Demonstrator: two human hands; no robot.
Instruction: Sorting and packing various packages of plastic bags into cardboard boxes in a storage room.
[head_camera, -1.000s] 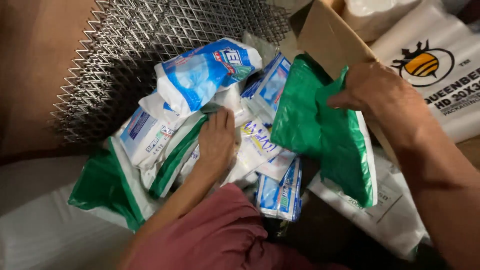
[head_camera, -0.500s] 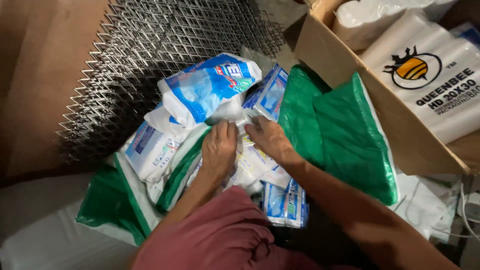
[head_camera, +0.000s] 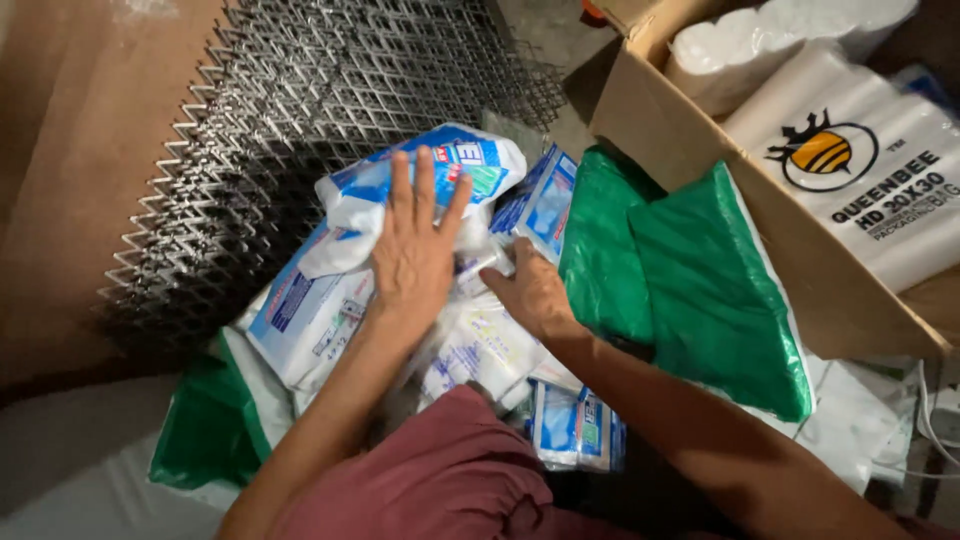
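While both arms reach down from the bottom of the frame, past a maroon garment (head_camera: 440, 480) at bottom centre, the hands work in a heap of blue-and-white packets (head_camera: 320, 310) lying in the middle. Near edge first: a small pair of blue packets (head_camera: 575, 430) sits just below the right forearm, loose.

Left hand (head_camera: 415, 255): grip open, fingers spread flat, palm pressing on the top blue-and-white packet (head_camera: 440, 175) at upper centre. Touching, not clasping.

Right hand (head_camera: 535, 295): knuckles up, fingers curled down into the pile beside a white wrapped packet (head_camera: 480, 350). Cannot tell whether it has closed on anything; fingertips are hidden.

Green plastic bag (head_camera: 700, 290) lies right of centre, just beside the right hand, with more green film (head_camera: 200, 430) under the heap at lower left.

Progress, as a judgement: packets sit jumbled at mixed angles, none lifted, none stacked, so sorting looks barely started.

Further back: expanded metal mesh (head_camera: 300, 130) across upper left, cardboard box (head_camera: 690, 150) at upper right holding white bag rolls (head_camera: 800, 110).
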